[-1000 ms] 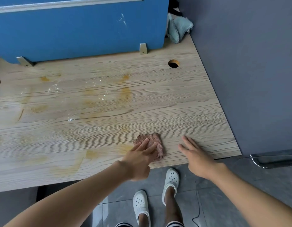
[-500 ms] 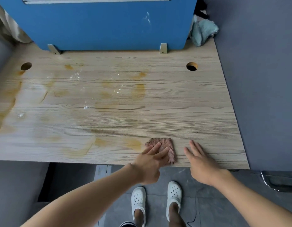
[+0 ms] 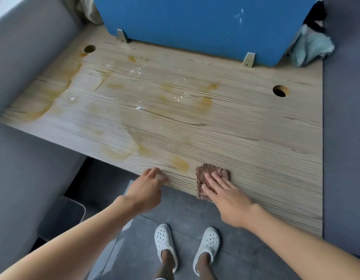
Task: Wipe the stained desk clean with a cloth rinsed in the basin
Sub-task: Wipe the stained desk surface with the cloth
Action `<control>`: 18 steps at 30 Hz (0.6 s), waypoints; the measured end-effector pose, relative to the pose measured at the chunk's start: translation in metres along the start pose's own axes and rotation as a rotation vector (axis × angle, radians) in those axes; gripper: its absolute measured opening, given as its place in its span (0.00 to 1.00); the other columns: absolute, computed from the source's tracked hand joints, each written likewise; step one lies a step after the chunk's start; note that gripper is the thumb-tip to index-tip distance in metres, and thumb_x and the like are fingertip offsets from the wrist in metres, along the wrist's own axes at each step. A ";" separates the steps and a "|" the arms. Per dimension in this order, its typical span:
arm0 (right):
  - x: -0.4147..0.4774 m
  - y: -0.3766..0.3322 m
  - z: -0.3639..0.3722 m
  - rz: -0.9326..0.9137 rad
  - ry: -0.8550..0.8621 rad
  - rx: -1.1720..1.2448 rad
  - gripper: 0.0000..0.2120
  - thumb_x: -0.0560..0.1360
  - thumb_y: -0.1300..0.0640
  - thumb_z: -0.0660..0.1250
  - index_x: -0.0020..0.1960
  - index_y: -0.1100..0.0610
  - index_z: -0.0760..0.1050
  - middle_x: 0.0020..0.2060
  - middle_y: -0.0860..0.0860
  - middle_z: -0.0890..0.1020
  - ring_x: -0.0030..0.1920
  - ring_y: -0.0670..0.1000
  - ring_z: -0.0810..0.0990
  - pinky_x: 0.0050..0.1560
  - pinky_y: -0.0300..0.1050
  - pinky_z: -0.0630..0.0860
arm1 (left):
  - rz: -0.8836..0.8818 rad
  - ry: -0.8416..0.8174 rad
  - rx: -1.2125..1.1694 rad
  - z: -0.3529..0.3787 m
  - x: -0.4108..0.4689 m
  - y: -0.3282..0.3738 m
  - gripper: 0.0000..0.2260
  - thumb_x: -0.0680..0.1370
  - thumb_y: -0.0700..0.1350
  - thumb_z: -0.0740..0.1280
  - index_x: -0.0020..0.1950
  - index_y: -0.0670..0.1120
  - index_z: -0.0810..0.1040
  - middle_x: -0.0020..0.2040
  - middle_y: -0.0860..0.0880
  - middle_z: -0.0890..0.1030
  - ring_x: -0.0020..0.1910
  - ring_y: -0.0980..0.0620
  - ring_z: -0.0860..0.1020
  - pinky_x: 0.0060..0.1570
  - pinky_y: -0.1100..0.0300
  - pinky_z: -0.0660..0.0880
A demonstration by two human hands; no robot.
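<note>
At the far left of the frame a grey wall (image 3: 23, 57) cuts off the left end of the pale wood-grain desk (image 3: 256, 138). A dark rounded-corner shape (image 3: 62, 215) under the desk at lower left is too dim to identify. A scrap of pale fabric (image 3: 90, 11) at upper left is cut by the frame edge and partly hidden behind the blue partition panel (image 3: 195, 23).

Yellow-orange stains (image 3: 205, 104) spread across the left and middle of the desk, from a round cable hole (image 3: 90, 48) down to a smear just left of the cloth, with white specks (image 3: 137, 70) scattered among them.

The left hand (image 3: 145, 188) sits at the near desk edge in the lower centre, motion-blurred, fingers loosely bent and holding nothing. I cannot tell if its fingertips touch the wood.

To its right, the brown textured square cloth (image 3: 212, 172) lies flat on the desk, its lower corner reaching the near edge. It looks rough and slightly rumpled. The right hand (image 3: 225, 197) presses on it with straight, spread fingers, hiding its lower right part.

Below, two white perforated clogs (image 3: 166, 243) stand on grey floor tiles (image 3: 185, 211).

Further right is a second round hole (image 3: 280, 90). At upper right a crumpled teal cloth (image 3: 311, 48) lies at the desk's back corner beneath a dark object (image 3: 316, 15) that cannot be made out.
</note>
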State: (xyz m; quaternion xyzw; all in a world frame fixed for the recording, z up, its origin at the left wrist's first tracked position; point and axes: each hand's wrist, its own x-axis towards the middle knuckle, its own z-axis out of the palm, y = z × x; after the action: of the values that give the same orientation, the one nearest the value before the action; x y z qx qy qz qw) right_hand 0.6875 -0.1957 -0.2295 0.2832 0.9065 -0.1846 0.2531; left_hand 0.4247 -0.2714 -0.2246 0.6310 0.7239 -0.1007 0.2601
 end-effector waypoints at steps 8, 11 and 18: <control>0.047 -0.041 -0.008 0.095 0.118 -0.090 0.34 0.76 0.56 0.69 0.77 0.59 0.57 0.80 0.63 0.49 0.79 0.65 0.48 0.76 0.62 0.54 | 0.010 -0.077 -0.025 -0.005 0.007 -0.007 0.25 0.78 0.42 0.57 0.72 0.60 0.71 0.70 0.52 0.65 0.72 0.51 0.60 0.60 0.49 0.76; 0.045 -0.051 0.003 0.159 0.216 -0.114 0.31 0.56 0.62 0.82 0.55 0.59 0.74 0.62 0.62 0.76 0.64 0.65 0.74 0.58 0.62 0.75 | 0.006 -0.063 -0.088 -0.001 0.004 -0.011 0.22 0.78 0.42 0.57 0.69 0.58 0.75 0.71 0.54 0.66 0.73 0.51 0.62 0.60 0.50 0.75; 0.029 -0.051 -0.006 0.082 0.598 0.334 0.16 0.66 0.68 0.74 0.45 0.56 0.70 0.37 0.51 0.78 0.37 0.53 0.77 0.34 0.47 0.73 | -0.307 0.263 -0.500 -0.002 0.005 -0.023 0.09 0.77 0.40 0.62 0.51 0.44 0.81 0.52 0.47 0.76 0.50 0.46 0.76 0.50 0.53 0.75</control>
State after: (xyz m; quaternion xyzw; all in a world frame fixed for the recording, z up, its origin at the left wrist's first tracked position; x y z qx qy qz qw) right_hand 0.6337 -0.2201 -0.2312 0.3985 0.8856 -0.2292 -0.0664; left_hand 0.4014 -0.2702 -0.2295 0.4387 0.8403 0.1247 0.2930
